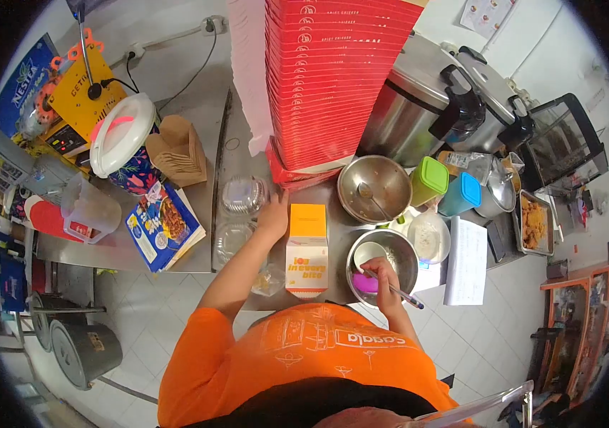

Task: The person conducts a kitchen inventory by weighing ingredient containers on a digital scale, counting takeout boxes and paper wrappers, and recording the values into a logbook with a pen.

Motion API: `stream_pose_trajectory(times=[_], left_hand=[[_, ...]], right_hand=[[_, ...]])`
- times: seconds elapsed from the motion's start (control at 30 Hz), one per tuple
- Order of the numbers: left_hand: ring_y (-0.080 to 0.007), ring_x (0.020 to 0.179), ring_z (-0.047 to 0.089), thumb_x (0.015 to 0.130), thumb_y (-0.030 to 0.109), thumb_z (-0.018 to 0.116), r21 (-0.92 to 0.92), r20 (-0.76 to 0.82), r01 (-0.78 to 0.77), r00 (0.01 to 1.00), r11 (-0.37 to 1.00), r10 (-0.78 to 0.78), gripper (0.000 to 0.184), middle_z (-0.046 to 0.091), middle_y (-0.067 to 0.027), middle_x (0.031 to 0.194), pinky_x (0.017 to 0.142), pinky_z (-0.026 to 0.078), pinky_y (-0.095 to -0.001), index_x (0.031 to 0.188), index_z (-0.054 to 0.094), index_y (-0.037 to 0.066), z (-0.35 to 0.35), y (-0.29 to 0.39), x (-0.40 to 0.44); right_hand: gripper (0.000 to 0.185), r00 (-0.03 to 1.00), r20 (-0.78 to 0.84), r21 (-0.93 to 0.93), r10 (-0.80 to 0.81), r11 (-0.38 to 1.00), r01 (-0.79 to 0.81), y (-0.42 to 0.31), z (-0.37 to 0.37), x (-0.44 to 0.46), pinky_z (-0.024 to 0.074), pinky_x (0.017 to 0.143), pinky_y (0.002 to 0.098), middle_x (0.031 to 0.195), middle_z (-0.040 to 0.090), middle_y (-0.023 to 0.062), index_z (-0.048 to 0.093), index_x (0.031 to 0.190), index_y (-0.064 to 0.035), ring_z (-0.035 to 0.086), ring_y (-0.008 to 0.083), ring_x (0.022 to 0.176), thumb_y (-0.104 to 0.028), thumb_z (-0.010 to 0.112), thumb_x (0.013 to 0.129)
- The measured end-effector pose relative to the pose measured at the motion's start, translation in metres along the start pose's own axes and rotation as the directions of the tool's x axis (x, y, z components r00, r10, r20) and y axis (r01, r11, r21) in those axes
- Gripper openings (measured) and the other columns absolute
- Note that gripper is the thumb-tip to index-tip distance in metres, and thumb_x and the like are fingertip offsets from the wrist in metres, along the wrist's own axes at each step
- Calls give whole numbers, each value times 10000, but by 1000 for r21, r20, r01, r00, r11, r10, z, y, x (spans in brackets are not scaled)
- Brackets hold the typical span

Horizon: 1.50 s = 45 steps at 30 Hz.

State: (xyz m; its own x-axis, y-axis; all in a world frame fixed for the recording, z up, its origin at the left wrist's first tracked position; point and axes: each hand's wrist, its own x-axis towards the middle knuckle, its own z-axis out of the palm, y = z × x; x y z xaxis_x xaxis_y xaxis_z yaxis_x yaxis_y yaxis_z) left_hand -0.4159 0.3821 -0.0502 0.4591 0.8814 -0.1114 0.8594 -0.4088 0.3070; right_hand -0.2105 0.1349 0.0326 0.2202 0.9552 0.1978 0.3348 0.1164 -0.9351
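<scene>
My left hand [274, 216] reaches to the counter beside the clear plastic containers [244, 195], just below the tall stack of red boxes [326, 85]; its fingertips are too small to make out. My right hand [384, 279] is closed around a pen [409, 298], over the edge of a steel bowl [406, 257]. Inside that bowl are a white cup [369, 253] and a purple item [365, 283]. Between my hands stands a yellow and white carton [307, 260]. Behind the bowl, a second steel bowl [374, 187] holds a spoon.
Large steel cookers [408, 107] stand at the back right. Green [429, 180] and blue [461, 194] containers, a paper sheet [466, 260] and a tray of fried food [535, 222] lie rightward. Blue leaflets [163, 227] and brown paper trays [177, 153] are at left.
</scene>
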Motion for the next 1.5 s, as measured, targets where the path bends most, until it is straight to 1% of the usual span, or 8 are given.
stream_pose_trajectory(times=[0.1,0.2,0.6,0.7,0.8,1.0,1.3,1.5], left_hand=[[-380,1076,522,877,102,404,22,-6,33,999,999,-33,536,444,-204,1243,919,446,-428,1404,313,77,-4,4,-1],[-381,1167,468,893,119,372,-8,89,72,993,997,-71,543,375,-194,1333,935,443,-448,1426,265,115,-10,6,-1],[-382,1163,461,866,76,406,-41,61,62,996,997,-59,594,389,-211,1306,948,428,-440,1434,236,104,-8,4,-1],[-381,1173,454,863,70,411,13,12,21,1000,1000,-21,601,396,-214,1298,945,431,-439,1434,227,96,0,-1,2],[-388,1160,467,860,69,415,7,-20,8,1000,1000,-8,612,397,-221,1298,939,436,-435,1438,213,86,3,-1,2],[-407,1100,514,851,90,444,-44,97,38,995,998,-34,674,403,-230,1299,909,454,-444,1455,144,88,-27,12,-4],[-360,971,593,867,97,421,30,-30,-45,998,999,46,650,489,-221,1187,807,501,-445,1459,154,120,-46,32,-7],[-353,987,586,855,69,427,55,-50,-20,998,998,23,675,486,-213,1192,798,512,-443,1463,139,132,-47,29,1]], right_hand=[[492,1000,11,11,10,1000,-10,-1,-1,4,430,776,334,897,567,144,611,925,10,558,258,851,-377,313,988],[497,1000,27,10,4,1000,-4,1,-3,7,430,770,334,896,566,146,612,923,11,558,257,845,-385,317,985],[500,999,17,22,33,999,-34,6,-5,10,434,744,326,899,558,140,609,933,11,554,243,824,-385,308,986],[495,999,24,21,41,999,-42,10,-5,11,440,740,328,901,555,136,609,939,7,554,238,821,-382,307,986],[491,999,32,22,37,999,-38,10,-5,14,448,731,324,906,550,129,610,945,2,554,225,818,-384,310,986],[505,996,45,40,78,996,-80,4,-4,18,455,723,305,925,537,112,610,953,4,554,196,803,-405,315,984],[518,998,30,16,56,998,-56,8,-7,20,451,716,302,931,531,113,611,954,13,549,185,792,-403,304,989],[488,999,25,30,45,999,-46,9,-10,21,452,713,317,903,526,121,615,949,1,546,209,804,-384,317,986]])
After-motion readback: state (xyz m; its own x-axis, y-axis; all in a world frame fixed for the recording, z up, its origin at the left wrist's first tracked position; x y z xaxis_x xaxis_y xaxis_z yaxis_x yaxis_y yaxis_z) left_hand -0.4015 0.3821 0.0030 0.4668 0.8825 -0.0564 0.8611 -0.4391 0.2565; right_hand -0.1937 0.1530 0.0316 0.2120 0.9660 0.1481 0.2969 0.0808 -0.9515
